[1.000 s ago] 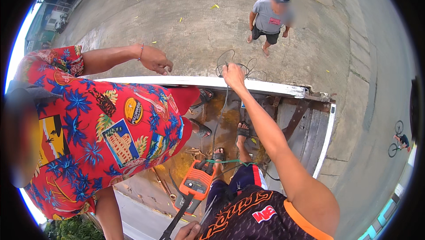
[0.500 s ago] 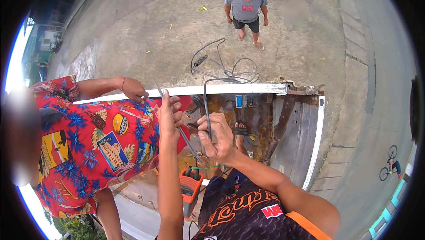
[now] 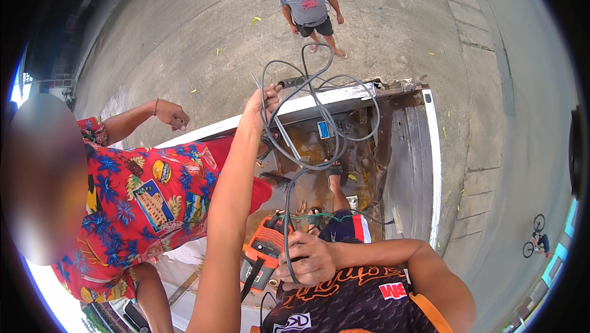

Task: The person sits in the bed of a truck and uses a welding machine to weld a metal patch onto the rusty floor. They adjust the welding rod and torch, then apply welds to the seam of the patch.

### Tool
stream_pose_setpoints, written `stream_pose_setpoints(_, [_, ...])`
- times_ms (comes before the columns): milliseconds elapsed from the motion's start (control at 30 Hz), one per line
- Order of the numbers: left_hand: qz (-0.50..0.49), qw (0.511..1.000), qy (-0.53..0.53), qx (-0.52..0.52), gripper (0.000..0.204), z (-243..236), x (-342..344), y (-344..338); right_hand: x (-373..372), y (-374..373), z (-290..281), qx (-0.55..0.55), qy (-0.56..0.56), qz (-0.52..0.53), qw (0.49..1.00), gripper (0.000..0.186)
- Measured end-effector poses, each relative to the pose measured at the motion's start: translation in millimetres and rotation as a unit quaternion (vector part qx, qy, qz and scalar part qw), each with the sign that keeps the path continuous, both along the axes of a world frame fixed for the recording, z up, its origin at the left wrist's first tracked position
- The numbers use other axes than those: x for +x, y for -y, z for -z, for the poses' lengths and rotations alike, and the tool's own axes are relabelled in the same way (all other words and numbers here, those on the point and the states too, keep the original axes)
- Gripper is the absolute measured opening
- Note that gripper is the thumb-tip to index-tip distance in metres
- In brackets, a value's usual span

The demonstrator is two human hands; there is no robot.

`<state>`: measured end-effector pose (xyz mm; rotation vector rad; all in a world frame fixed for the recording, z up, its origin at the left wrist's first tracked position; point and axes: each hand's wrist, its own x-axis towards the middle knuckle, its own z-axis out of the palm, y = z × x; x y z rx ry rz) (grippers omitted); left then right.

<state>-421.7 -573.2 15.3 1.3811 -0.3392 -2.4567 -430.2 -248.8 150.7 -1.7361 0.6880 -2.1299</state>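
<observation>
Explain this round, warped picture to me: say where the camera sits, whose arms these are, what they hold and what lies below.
The camera sits on a person's head and looks down, and its wide lens bends the straight edges. The two bare arms rising from the bottom belong to that person. The left hand is stretched out and grips loops of dark cable. The right hand, close to the body, holds the same cable lower down. Below stands an orange boxy machine on the rusty bed of a truck, whose white edge crosses the picture. On the left a co-worker in a red flowered shirt leans in. Another person in a grey shirt stands on the concrete ground beyond.
</observation>
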Motion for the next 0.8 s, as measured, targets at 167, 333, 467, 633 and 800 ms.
stream_pose_setpoints(167, [0.171, 0.936, 0.018, -0.307, 0.033, -130.0, -56.1, -10.5, 30.0, -65.0, 13.1, 0.037, -0.071, 0.027, 0.996, 0.029])
stream_pose_setpoints(333, [0.193, 0.829, -0.062, -0.522, 0.031, -279.6, -52.4, -93.6, 86.6, -121.0, -3.5, 0.104, -0.106, 0.083, 0.985, 0.024])
stream_pose_setpoints(467, [0.204, 0.739, -0.197, -0.611, 0.025, -372.4, -33.2, -193.7, 138.7, -156.9, -12.5, 0.276, 0.095, 0.085, 0.953, 0.022])
stream_pose_setpoints(633, [0.141, 0.589, -0.235, -0.76, 0.026, -422.9, -44.8, -322.0, 139.7, -192.6, -46.9, 0.281, 0.306, 0.129, 0.901, 0.02])
stream_pose_setpoints(800, [0.125, 0.526, -0.305, -0.784, 0.027, -468.8, -46.2, -440.9, 143.3, -250.6, -41.4, 0.219, 0.397, 0.15, 0.878, 0.02])
